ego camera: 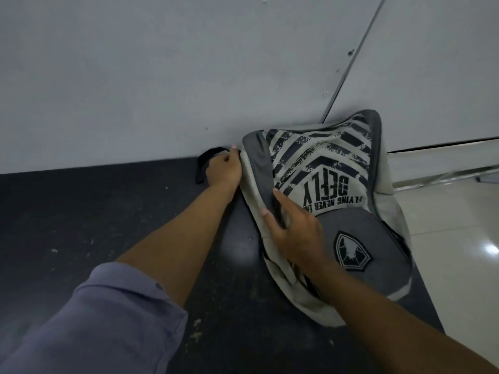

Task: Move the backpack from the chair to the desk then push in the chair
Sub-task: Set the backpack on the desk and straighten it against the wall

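Both hands on the backpack, which lies on the tabletop.

The left hand (224, 168) pinches the backpack (332, 184) at its top edge, beside a black strap (209, 157), perhaps its handle. The right hand (294, 233) lies spread on the side fabric, pressing rather than gripping. The backpack rests on the dark tabletop (108, 211), against the grey wall (162, 76).

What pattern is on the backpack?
Dark, worn-looking stripes on pale grey cloth, with darker grey trim on the backpack, seen in the head view.
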`<act>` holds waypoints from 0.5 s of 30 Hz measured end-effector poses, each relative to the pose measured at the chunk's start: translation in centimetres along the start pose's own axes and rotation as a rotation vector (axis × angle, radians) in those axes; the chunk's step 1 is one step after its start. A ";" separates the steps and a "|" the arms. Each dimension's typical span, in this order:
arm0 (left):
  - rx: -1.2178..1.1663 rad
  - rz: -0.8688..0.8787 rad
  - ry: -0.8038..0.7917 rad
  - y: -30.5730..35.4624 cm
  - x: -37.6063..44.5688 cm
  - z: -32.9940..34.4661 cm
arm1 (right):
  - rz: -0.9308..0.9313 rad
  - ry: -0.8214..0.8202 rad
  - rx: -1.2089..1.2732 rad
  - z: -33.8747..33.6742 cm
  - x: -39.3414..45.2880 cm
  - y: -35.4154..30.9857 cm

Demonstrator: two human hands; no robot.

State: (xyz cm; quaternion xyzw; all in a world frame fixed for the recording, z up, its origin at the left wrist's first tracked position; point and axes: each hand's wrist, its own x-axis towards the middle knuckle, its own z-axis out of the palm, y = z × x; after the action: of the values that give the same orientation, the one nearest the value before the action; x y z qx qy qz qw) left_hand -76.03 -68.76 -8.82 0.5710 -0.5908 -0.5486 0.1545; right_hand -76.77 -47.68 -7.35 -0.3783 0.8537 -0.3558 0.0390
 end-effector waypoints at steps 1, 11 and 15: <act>0.048 0.076 0.038 0.5 -1.1 0.0 | -0.007 0.002 0.008 -0.8 0.3 0.2; 0.447 0.687 0.324 2.4 -10.8 4.9 | -0.040 0.053 0.029 -9.2 1.8 6.7; 0.550 0.747 0.338 2.4 -14.4 9.7 | -0.041 0.050 0.016 -13.8 1.4 11.2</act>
State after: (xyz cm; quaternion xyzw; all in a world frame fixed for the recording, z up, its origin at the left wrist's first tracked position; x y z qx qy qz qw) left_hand -80.76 -52.69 -3.81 0.4208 -0.8447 -0.1790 0.2781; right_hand -89.36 -35.47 -3.95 -0.3862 0.8436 -0.3729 0.0134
